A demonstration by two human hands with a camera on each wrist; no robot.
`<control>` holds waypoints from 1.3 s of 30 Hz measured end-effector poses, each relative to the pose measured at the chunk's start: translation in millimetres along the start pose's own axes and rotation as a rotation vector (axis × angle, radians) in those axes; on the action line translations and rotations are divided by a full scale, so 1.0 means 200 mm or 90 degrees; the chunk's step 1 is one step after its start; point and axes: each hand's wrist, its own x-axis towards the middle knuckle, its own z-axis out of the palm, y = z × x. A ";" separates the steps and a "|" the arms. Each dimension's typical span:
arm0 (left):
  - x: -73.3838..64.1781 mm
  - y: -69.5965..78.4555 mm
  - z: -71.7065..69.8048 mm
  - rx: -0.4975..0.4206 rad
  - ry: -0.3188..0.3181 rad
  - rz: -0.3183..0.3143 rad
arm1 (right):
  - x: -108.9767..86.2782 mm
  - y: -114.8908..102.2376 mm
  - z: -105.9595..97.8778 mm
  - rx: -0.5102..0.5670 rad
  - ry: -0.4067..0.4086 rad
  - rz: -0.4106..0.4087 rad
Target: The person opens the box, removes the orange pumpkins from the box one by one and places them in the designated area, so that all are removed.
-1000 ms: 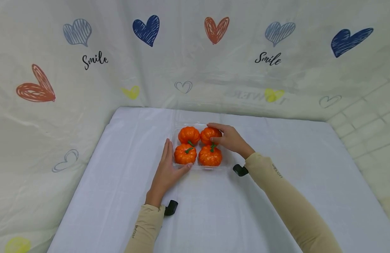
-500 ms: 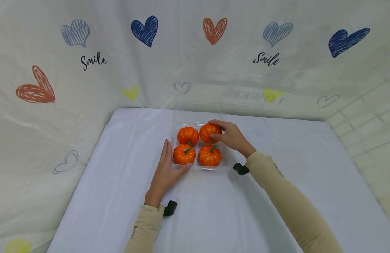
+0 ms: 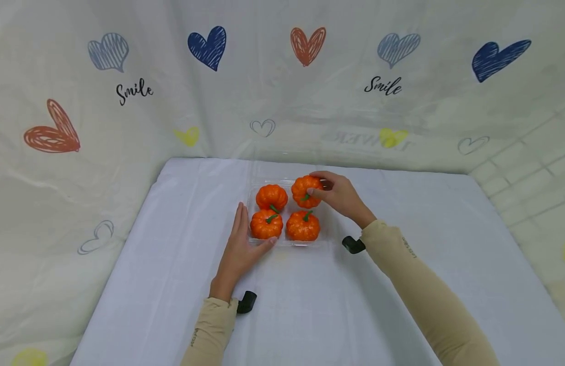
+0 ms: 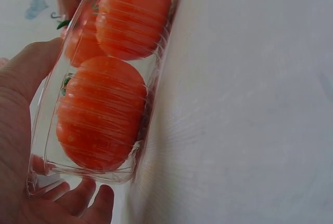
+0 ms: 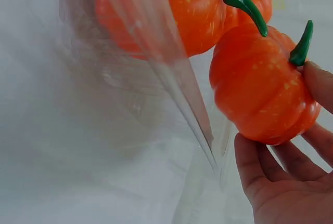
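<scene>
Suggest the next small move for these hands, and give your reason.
Probably lift the far-right pumpkin clear of the transparent container: the right hand holds that pumpkin between thumb and fingers, while the left hand rests against the container's left side.

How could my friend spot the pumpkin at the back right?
On the white tablecloth stands a clear plastic box with three orange pumpkins sitting inside. At its far right corner is your pumpkin, the only one held in the person's right grip.
</scene>
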 end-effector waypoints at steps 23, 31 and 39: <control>0.00 0.00 0.00 -0.004 0.002 -0.003 | -0.08 0.13 -0.10 0.087 0.081 0.045; 0.00 -0.01 0.00 -0.006 0.000 0.002 | -0.12 0.19 -0.14 0.084 0.110 0.059; 0.00 0.00 0.00 -0.004 0.004 0.006 | -0.17 0.26 -0.18 0.100 0.136 0.089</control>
